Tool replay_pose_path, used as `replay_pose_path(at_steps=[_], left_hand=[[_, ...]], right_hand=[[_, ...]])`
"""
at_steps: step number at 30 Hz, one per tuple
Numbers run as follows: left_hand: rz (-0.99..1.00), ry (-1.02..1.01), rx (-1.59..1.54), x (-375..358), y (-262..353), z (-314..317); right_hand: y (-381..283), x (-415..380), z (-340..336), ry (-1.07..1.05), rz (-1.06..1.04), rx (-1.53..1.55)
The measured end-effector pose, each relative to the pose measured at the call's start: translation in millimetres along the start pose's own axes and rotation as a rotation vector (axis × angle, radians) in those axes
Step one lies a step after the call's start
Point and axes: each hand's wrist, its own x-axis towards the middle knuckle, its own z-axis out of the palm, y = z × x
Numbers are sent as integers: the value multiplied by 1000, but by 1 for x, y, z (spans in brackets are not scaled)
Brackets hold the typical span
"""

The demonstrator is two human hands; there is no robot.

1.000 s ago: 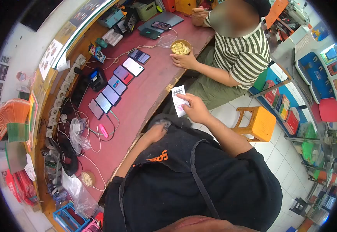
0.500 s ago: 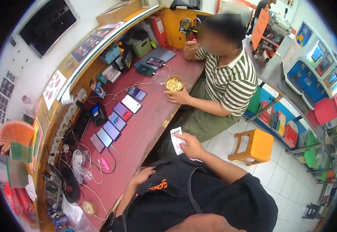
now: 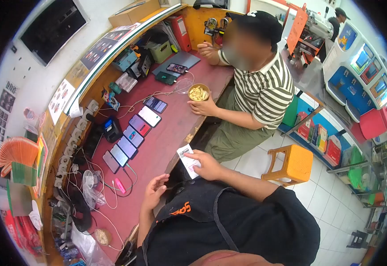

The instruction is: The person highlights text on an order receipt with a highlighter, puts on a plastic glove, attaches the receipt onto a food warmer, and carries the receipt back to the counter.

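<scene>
Where half a second ago the paper slip (image 3: 187, 161) hung out over the floor by the person's lap, it now sits closer to the counter edge (image 3: 181, 148), its top corner just over the wooden lip. Dark print, maybe a barcode, marks the slip's upper end, too small to read. It is pinched at its right side by the right hand (image 3: 204, 165), thumb and fingertips closed on the paper, most of the slip sticking out to the left of the grip. Earlier the left hand (image 3: 155, 191) lay down at the black apron (image 3: 211, 221); now it is raised beside the counter edge, fingers loosely spread, holding nothing, near the slip but apart from it. Orange letters on the apron read partly "SO". Beyond, on the maroon counter top, a row of phones (image 3: 131, 135) lies face up with cables running to them. Farther along, a seated person in a striped shirt (image 3: 264, 91) rests a hand against a bowl of snacks (image 3: 199, 92). An orange stool (image 3: 293, 162) stands on the tiled floor.
</scene>
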Motion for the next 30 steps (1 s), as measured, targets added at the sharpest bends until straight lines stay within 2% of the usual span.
replay_pose_path(at_steps=[2, 5, 9, 13, 21, 25, 27, 29, 30], left_hand=[[30, -24, 3, 6, 5, 10], [44, -48, -38, 10, 15, 25], [70, -85, -180, 20, 11, 34], [60, -95, -225, 21, 0, 38], [-11, -79, -269, 20, -6, 41], [-29, -96, -323, 20, -13, 40], [-18, -82, -269, 22, -19, 37], [-12, -61, -310, 20, -15, 42], [0, -40, -351, 21, -11, 45]], right_hand=[[-5, 3, 5, -23, -82, 58], [-9, 6, 12, -129, -66, 69], [-4, 5, 22, -119, -227, 107], [-5, 2, 21, -178, -149, 175], [9, -4, 24, -179, -195, 136], [19, -9, 28, -199, -165, 182], [18, -11, 28, -221, -84, 446], [16, -13, 17, -231, -44, 515], [17, -13, 10, -271, 93, 480]])
